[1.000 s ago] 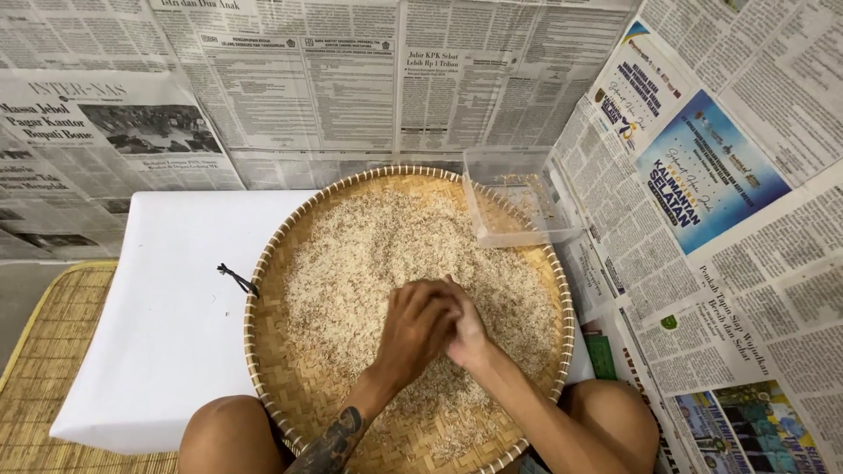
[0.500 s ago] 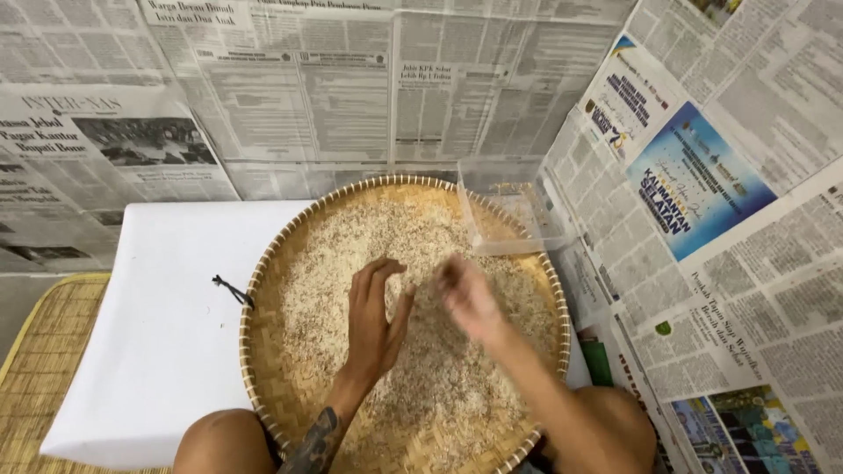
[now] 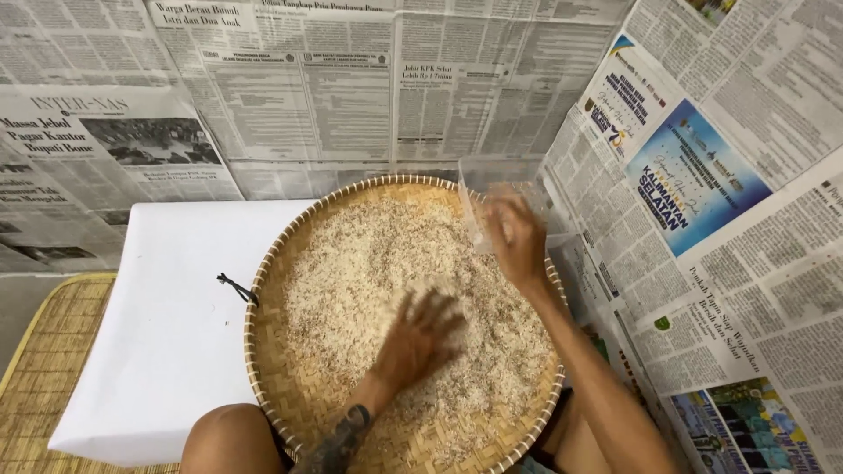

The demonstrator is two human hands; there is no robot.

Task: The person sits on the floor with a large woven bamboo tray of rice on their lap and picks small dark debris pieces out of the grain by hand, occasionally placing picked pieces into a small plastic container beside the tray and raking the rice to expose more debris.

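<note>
We rest our left hand point(image 3: 420, 338), fingers spread apart and flat, on the pale rice point(image 3: 386, 281) heaped in a round woven bamboo tray point(image 3: 281, 386) on our lap; our right hand point(image 3: 516, 239) reaches to the tray's far rim at a clear plastic container point(image 3: 509, 189), its motion-blurred fingers giving us no way to tell whether they are closed. A white cloth point(image 3: 167, 333) lies beside the tray; newspaper sheets point(image 3: 351, 88) cover the surroundings.
</note>
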